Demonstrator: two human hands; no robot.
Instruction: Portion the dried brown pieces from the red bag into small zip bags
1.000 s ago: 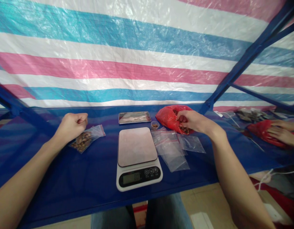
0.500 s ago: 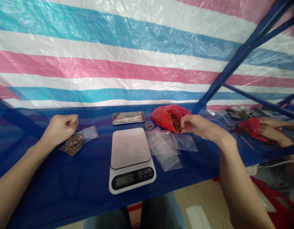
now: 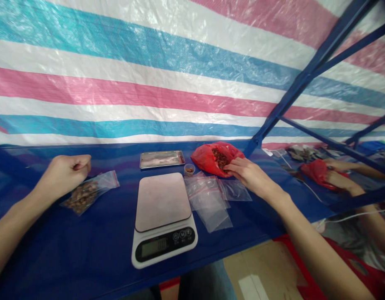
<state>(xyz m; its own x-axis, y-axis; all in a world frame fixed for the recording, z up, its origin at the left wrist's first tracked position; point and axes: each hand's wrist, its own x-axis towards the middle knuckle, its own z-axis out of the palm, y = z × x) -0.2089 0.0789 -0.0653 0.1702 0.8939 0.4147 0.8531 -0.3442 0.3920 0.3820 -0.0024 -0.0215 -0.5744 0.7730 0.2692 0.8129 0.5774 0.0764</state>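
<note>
Touching red bag [image 3: 203, 159] | right hand [image 3: 247, 173]: palm down, fingers' grip unclear | left hand [image 3: 64, 174]: fingers clenched

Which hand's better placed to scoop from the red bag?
Right, likely: the right hand is at the open mouth of the red plastic bag, near brown pieces. The left hand is curled by the filled zip bag, left of the digital scale.
</note>
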